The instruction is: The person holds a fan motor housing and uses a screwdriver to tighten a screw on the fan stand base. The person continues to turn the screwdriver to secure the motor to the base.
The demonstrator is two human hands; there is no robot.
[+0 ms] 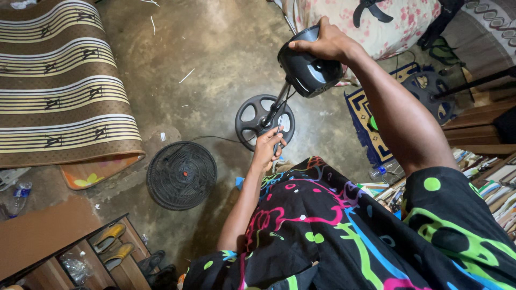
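Your right hand is clamped over the black fan motor head. Your left hand wraps the pole above its round base on the concrete floor, near a detached fan grille.

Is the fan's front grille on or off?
Off. The round black grille lies flat on the floor, apart from the motor head that the right hand holds; left hand grasps the pole.
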